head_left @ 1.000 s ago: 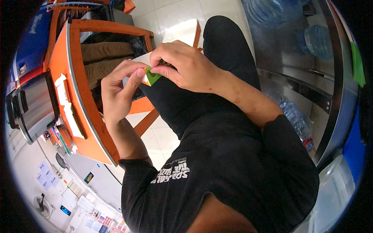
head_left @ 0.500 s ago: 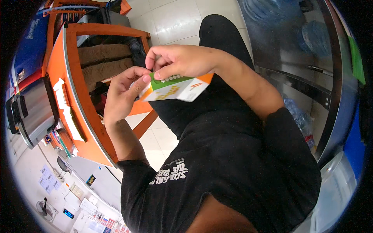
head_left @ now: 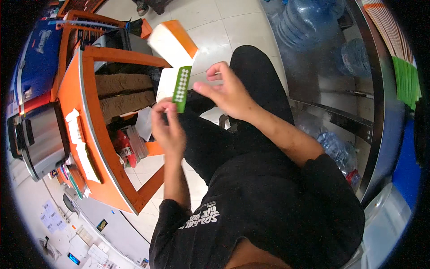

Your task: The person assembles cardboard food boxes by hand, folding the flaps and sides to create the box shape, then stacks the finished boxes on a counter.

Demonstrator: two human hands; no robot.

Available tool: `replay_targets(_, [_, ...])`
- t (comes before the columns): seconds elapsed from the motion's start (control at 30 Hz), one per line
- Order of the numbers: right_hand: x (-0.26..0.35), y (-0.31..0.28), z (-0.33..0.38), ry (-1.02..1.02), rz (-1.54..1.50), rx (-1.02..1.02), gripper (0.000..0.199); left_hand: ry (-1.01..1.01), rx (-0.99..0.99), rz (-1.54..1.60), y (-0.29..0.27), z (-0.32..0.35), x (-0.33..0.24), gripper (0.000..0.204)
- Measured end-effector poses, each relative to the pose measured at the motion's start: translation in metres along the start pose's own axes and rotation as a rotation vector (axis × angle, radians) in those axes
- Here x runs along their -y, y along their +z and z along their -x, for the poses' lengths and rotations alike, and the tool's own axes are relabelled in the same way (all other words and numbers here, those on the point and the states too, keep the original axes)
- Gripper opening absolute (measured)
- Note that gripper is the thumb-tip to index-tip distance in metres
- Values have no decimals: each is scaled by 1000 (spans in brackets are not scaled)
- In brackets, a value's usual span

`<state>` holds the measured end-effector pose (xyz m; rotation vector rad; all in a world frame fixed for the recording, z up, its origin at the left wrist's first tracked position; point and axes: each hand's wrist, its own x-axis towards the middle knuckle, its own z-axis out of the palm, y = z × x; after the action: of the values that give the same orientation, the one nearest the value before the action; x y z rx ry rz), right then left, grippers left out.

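Observation:
My left hand (head_left: 167,127) pinches the lower end of a partly unfolded cardboard carton (head_left: 181,89) between thumb and fingers. The carton has a green strip with a row of white diamonds, plain white panels and an orange panel at its far end. It stands up and away from my hand, over the gap between the orange table and my legs. To the right of it, my right hand (head_left: 228,92) is raised with thumb and fingers apart, holding nothing. A small space separates its fingertips from the carton.
At left stands an orange table (head_left: 107,148) with paper slips on top and a silver-and-black appliance (head_left: 45,141) beside it. Brown stacks (head_left: 125,92) fill its shelf. Large water bottles (head_left: 309,22) sit in a dark rack at right, near stacked cartons (head_left: 394,40) with green ends.
The carton has swung open and upright, now showing its white inside. My right hand has let go of it and moved right and down. My left hand has shifted right and down.

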<state>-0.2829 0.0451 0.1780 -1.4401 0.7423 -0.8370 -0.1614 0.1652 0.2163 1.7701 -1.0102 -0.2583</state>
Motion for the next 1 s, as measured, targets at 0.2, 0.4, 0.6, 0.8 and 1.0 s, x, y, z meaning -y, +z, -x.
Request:
replay_targets(0.2, [10,5,-7,78,-20,45,60,-245,114,299,50,42,1,8])
replay_targets(0.4, [12,-11,0,-15,158,5,47,-488,400,687,57,27,4,45])
replay_targets(0.6, [13,-12,9,-209,360,52,42,-277,330,798,30,-8,-8,48])
replay_targets(0.8, [17,-11,14,-413,559,144,44,-466,35,641,37,-19,-18,35])
replay_targets(1.0, [33,-18,4,-343,357,223,45,-186,108,86,28,-11,-9,24])
